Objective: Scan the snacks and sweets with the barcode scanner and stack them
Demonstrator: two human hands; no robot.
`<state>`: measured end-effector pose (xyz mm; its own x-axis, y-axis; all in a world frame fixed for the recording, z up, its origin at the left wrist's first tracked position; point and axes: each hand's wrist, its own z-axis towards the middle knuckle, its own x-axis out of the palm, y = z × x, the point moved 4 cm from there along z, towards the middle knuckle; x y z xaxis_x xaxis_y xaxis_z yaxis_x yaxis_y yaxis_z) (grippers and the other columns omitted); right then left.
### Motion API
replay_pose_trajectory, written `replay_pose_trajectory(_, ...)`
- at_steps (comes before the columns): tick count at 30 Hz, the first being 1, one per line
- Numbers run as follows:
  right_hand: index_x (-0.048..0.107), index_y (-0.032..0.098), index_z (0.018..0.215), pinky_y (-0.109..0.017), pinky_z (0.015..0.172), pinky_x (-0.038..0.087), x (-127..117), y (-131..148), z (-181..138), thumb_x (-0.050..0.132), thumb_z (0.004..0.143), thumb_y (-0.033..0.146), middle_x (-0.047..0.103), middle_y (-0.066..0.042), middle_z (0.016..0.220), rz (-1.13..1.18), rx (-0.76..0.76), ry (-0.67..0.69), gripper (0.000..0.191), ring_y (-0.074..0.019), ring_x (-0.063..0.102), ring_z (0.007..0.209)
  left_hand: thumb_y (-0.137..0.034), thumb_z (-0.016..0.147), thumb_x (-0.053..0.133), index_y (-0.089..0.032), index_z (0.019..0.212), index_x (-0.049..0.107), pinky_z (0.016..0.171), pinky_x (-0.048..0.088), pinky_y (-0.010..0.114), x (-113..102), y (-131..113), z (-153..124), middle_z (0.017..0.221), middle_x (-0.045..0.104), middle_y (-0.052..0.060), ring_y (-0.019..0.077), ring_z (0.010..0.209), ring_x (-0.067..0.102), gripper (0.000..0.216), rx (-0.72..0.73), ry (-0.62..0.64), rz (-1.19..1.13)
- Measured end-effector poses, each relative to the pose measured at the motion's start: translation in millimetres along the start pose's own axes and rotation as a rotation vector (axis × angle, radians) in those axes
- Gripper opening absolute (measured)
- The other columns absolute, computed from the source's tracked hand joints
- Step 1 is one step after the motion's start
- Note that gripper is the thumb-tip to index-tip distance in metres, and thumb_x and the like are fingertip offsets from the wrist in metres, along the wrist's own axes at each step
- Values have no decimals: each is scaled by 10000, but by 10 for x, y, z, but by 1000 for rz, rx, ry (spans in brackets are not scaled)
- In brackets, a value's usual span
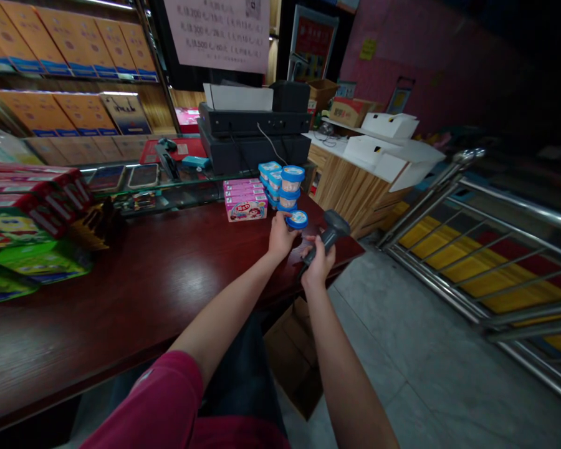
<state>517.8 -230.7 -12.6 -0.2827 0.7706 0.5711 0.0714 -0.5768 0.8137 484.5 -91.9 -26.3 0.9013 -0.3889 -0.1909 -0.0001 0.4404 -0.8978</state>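
My left hand (282, 238) is closed around a small tub with a blue lid (298, 219), just above the dark red counter (177, 249). In my right hand (318, 262) is a grey handheld barcode scanner (335, 227), its head up and close to the tub. Behind the tub stand stacked blue-lidded tubs (288, 187), several in two rows. Pink packets (246, 207) with a cartoon print lie piled to their left.
Cash drawers (257, 143) stand behind the tubs. Colourful boxes (19, 212) fill the counter's left end. An open cardboard box (294, 355) sits on the floor below the counter edge. A metal railing (472, 181) runs along the right.
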Motion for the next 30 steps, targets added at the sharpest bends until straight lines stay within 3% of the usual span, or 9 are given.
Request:
replay_pose_trajectory(6, 632, 214, 1122, -220, 433, 409, 1, 84, -66, 798, 732, 420, 728, 53, 750, -31, 28, 75, 471, -75, 510, 418, -15, 664, 885, -223, 1237, 538, 1098, 532, 517, -22, 12, -47, 1314, 504, 131, 314, 1235, 605, 702, -18, -10, -77)
replay_pose_trajectory(9, 640, 217, 1163, -217, 441, 423, 45, 138, -166, 829, 720, 409, 750, 48, 773, -56, 30, 157, 518, -76, 523, 420, -55, 653, 914, -237, 1303, 513, 1117, 538, 565, -297, 34, -135, 1401, 463, 155, 310, 1240, 603, 785, 61, 20, -147)
replay_pose_trajectory(11, 646, 213, 1143, -213, 445, 435, 165, 105, -282, 850, 708, 394, 761, 41, 766, -53, 70, 239, 513, -82, 540, 426, -96, 723, 882, -242, 1337, 506, 1101, 560, 563, -635, 46, -212, 1433, 457, 163, 290, 1202, 634, 735, 128, 38, -153)
replay_pose_trajectory(15, 644, 213, 1071, -208, 445, 448, 648, -132, -726, 877, 676, 403, 778, 27, 781, 20, 245, 394, 496, -78, 535, 427, -145, 889, 723, -241, 1327, 519, 1095, 584, 508, -1658, -105, -358, 1350, 530, 142, 269, 1214, 637, 493, 240, -97, -36)
replay_pose_trajectory(19, 682, 200, 1051, -238, 490, 508, 1292, -441, -1428, 861, 681, 455, 819, -18, 949, 80, 498, 589, 484, -76, 562, 465, -160, 990, 566, -232, 1267, 554, 1086, 579, 447, -2852, -613, -504, 1266, 590, 119, 234, 1178, 644, 287, 378, -297, 152)
replay_pose_trajectory(22, 727, 192, 1119, -246, 499, 505, 1728, -635, -2013, 812, 713, 485, 829, -58, 1080, 120, 689, 769, 509, -69, 542, 474, -193, 1008, 566, -238, 1255, 572, 1055, 587, 409, -3717, -996, -665, 1284, 597, 115, 237, 1211, 626, 250, 448, -427, 259)
replay_pose_trajectory(24, 748, 191, 1131, -245, 487, 486, 1962, -738, -2372, 795, 713, 478, 833, -65, 1077, 120, 765, 858, 510, -70, 520, 466, -232, 1020, 586, -254, 1259, 578, 1071, 576, 409, -4277, -1121, -799, 1305, 594, 109, 245, 1251, 607, 240, 436, -539, 303)
replay_pose_trajectory(27, 761, 203, 1098, -243, 471, 461, 2240, -874, -2834, 785, 710, 464, 832, -57, 1030, 95, 818, 974, 468, -75, 504, 461, -312, 1034, 617, -259, 1251, 595, 1092, 552, 408, -5095, -1081, -1024, 1317, 585, 104, 250, 1262, 600, 224, 413, -765, 332)
replay_pose_trajectory(30, 757, 220, 1060, -245, 479, 456, 2413, -1008, -3167, 761, 733, 460, 818, -45, 1013, 97, 853, 1032, 405, -75, 484, 472, -362, 1040, 629, -244, 1244, 611, 1106, 529, 384, -5857, -800, -1208, 1297, 593, 104, 246, 1258, 602, 237, 354, -992, 350)
